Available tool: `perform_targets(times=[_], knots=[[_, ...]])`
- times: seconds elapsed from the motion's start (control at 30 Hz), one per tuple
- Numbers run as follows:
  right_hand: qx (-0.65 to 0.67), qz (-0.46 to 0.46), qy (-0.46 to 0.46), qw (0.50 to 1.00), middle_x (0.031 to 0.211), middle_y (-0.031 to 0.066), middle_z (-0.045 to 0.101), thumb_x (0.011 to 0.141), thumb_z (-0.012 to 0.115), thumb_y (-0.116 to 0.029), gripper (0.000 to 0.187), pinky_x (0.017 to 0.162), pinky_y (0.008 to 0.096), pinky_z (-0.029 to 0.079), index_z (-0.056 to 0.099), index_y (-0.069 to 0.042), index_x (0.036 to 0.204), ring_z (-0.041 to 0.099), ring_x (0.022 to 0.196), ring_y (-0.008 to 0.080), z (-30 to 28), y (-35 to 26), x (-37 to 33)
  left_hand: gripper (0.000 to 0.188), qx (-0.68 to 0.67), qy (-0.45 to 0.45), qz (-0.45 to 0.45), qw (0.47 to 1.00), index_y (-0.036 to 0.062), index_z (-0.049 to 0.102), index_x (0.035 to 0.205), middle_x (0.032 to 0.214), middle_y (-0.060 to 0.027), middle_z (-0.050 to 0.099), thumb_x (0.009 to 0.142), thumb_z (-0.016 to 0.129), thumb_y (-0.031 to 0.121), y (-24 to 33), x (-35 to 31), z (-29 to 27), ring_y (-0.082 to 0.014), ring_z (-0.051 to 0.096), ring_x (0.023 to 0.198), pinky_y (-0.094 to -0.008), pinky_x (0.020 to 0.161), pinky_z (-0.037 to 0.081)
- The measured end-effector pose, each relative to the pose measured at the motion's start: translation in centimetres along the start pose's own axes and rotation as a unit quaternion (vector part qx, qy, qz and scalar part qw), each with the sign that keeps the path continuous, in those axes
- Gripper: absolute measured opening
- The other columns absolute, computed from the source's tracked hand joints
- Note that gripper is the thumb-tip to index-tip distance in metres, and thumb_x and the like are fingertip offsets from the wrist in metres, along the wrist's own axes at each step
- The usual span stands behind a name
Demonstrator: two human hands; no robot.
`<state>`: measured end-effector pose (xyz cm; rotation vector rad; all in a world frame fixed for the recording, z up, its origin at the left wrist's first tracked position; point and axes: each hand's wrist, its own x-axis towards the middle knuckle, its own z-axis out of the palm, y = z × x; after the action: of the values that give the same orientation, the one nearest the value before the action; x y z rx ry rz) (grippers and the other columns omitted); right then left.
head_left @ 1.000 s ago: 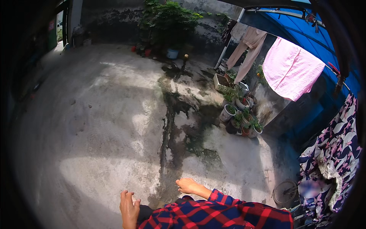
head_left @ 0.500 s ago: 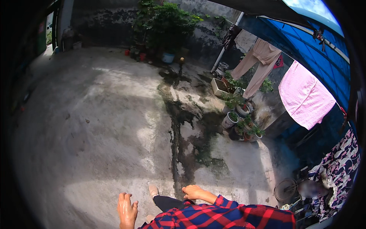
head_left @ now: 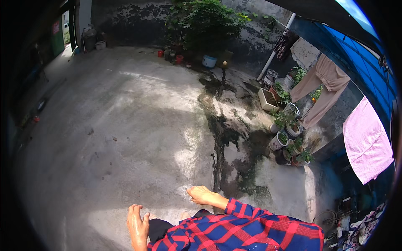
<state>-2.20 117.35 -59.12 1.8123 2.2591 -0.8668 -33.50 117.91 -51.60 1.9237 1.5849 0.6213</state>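
My left hand [head_left: 138,227] hangs at the lower edge, thumb apart from loosely bent fingers, wet-looking and holding nothing visible. My right hand [head_left: 202,195] is held out in front of my body with the fingers curled in; nothing shows in it. Both arms wear a checked red and navy sleeve [head_left: 247,209]. Neither hand touches anything. Beneath them lies the grey concrete floor [head_left: 138,154], with my dark trousers [head_left: 160,229] and a light shoe [head_left: 184,215] partly showing.
A dark wet crack [head_left: 217,150] runs along the floor. Potted plants [head_left: 289,144] stand to the right, under hanging beige trousers [head_left: 324,85] and a pink cloth [head_left: 366,144]. A leafy bush [head_left: 205,25] and a blue-white bucket [head_left: 209,61] are at the far wall. A doorway [head_left: 66,29] opens far left.
The view has turned left, so the plants and laundry sit farther right. My right hand has risen and its fingers are curled more. My feet have shifted, as in a step.
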Motion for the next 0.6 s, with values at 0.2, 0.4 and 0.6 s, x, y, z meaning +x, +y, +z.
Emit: perform_targets(times=[0.2,0.4,0.6], knots=[[-0.026,0.003,-0.061,0.998,0.091,0.0238,0.064,0.081,0.067,-0.024,0.031,0.075,0.0494,0.050,0.056,0.002,0.095,0.063,0.091,0.0414,-3.9,-1.8,12.5,0.032,-0.002,0.002,-0.016,1.000,-0.0003,0.058,0.106,0.115,-0.0184,0.057,0.076,0.068,0.005,-3.8,11.7,-5.6,-0.0392,0.057,0.102,-0.0429,0.085,0.046],[-0.052,0.058,-0.115,0.990,0.099,0.0248,0.065,0.081,0.066,-0.023,0.032,0.082,0.0470,0.051,0.060,0.001,0.102,0.064,0.096,0.0410,-8.4,-7.7,25.4,0.032,0.046,0.021,0.003,0.999,-0.0007,0.058,0.105,0.110,-0.0176,0.056,0.076,0.069,0.008,-12.9,22.8,-13.3,-0.0375,0.057,0.100,-0.0428,0.083,0.048],[-0.053,0.027,-0.091,0.994,0.098,0.0192,0.067,0.085,0.065,-0.029,0.033,0.082,0.0457,0.049,0.059,-0.004,0.107,0.062,0.098,0.0375,-14.0,-11.6,39.2,0.033,0.103,0.030,-0.042,0.993,0.0009,0.058,0.106,0.107,-0.0156,0.059,0.076,0.069,0.011,-20.7,32.9,-19.2,-0.0368,0.058,0.099,-0.0420,0.083,0.047]])
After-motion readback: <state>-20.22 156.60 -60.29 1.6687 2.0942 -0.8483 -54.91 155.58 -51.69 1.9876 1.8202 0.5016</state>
